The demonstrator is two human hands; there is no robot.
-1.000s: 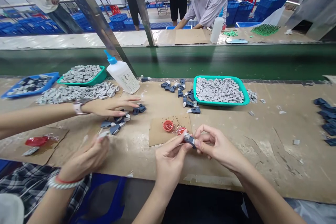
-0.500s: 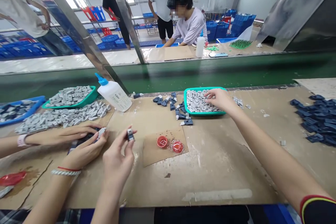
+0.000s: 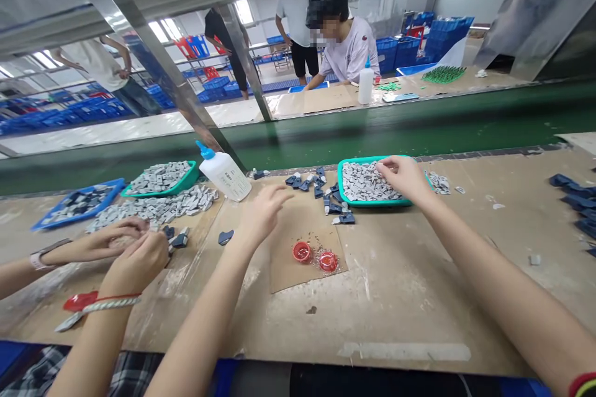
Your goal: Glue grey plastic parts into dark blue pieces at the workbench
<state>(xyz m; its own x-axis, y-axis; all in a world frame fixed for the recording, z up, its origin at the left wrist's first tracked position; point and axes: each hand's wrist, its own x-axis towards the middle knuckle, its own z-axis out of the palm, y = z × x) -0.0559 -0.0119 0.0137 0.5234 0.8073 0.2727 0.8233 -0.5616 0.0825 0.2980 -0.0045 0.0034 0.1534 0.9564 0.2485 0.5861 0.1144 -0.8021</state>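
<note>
My left hand [image 3: 266,214] is stretched over the cardboard with its fingers apart, and nothing shows in it. A small dark blue plastic piece [image 3: 226,237] lies on the cardboard to its left. My right hand [image 3: 404,178] is at the green tray [image 3: 376,203], which is full of small light grey plastic pieces [image 3: 365,181]. Its thumb and fingertips are pinched together over these pieces; what they hold is hidden. Dark blue pieces with grey ends [image 3: 333,201] lie just left of this tray. Two red glossy caps, one like a small cup [image 3: 302,252], the other wet and domed [image 3: 328,261], sit on a cardboard square [image 3: 286,276].
At left, a co-worker's hands [image 3: 139,248] work near dark pieces. A white bottle with a blue nozzle [image 3: 226,175] leans by a metal post. Grey pieces [image 3: 158,206] are heaped beside another tray. Dark blue pieces [image 3: 580,201] lie far right. A green belt [image 3: 307,139] runs behind.
My left hand has let go of the dark blue piece and moved up and right; a dark piece now lies on the cardboard. My right hand stays at the green tray. The view has shifted.
</note>
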